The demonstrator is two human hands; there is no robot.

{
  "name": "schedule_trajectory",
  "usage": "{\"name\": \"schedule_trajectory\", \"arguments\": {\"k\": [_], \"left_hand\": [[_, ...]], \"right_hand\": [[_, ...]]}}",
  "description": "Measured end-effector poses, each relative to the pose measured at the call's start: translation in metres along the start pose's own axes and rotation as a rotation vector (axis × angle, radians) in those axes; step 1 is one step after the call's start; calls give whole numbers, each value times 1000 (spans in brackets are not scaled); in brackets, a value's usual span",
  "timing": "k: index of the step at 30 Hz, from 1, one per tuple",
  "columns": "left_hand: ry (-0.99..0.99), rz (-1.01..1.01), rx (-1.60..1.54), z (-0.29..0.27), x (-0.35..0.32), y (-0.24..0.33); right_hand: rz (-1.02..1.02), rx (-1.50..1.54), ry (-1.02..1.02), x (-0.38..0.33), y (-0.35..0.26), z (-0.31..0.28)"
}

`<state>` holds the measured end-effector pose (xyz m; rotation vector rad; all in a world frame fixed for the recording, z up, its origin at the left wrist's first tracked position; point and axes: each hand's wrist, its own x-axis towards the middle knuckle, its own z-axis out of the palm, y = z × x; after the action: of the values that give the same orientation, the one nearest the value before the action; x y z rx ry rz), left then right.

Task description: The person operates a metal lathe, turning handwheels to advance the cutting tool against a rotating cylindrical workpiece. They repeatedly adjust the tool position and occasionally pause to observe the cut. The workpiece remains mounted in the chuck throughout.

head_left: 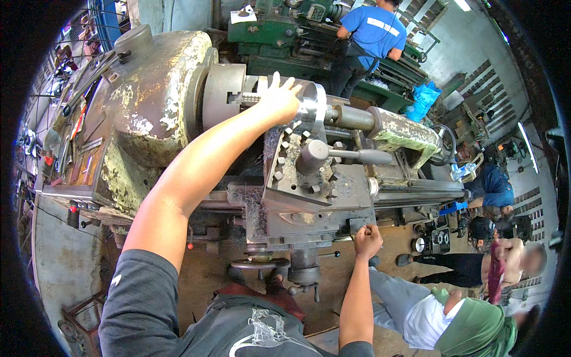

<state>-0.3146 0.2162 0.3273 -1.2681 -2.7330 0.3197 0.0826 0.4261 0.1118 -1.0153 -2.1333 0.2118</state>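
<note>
My left arm reaches across a large metal lathe. My left hand [279, 100], fingers spread, is at the shiny round metal workpiece [309, 107] between the chuck [223, 95] and the tailstock [404, 132]; whether the palm touches it is hidden. In front of it stands the tool post [312, 156], with several square-headed bolts and a long clamping lever [363, 156]. My right hand [368, 241] is closed at the near right corner of the carriage slide [315, 220]. What its fingers hold, if anything, cannot be made out.
Metal chips lie around the carriage. A handwheel [260, 263] and a crank handle [316, 291] stick out toward me. Tools lie on the headstock [148, 89] at left. One person [375, 33] stands at a green lathe [262, 30] behind; others [470, 324] are close at right.
</note>
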Motion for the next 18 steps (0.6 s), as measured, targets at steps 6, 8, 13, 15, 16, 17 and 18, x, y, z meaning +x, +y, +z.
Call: {"name": "schedule_trajectory", "arguments": {"k": [6,8,13,15,16,17,18], "left_hand": [[9,36,23,1,-2,1],[17,-36,-4,-2,-3,2],[332,64,-101,-16,-23,4],[503,44,-364,-22,-53,2],[592,64,-554,-29,-68,-2],[710,62,-653,-33,-89,-1],[704,-12,-805,-35,-114,0]], "right_hand": [[65,-40,-82,3,-6,-5],[48,-57,-79,3,-10,-8],[121,58,-59,5,-14,-13],[58,88,-55,6,-13,-17],[99,125,-88,6,-12,-18],[120,171,-102,7,-10,-19],[184,220,-174,9,-7,-19]]}}
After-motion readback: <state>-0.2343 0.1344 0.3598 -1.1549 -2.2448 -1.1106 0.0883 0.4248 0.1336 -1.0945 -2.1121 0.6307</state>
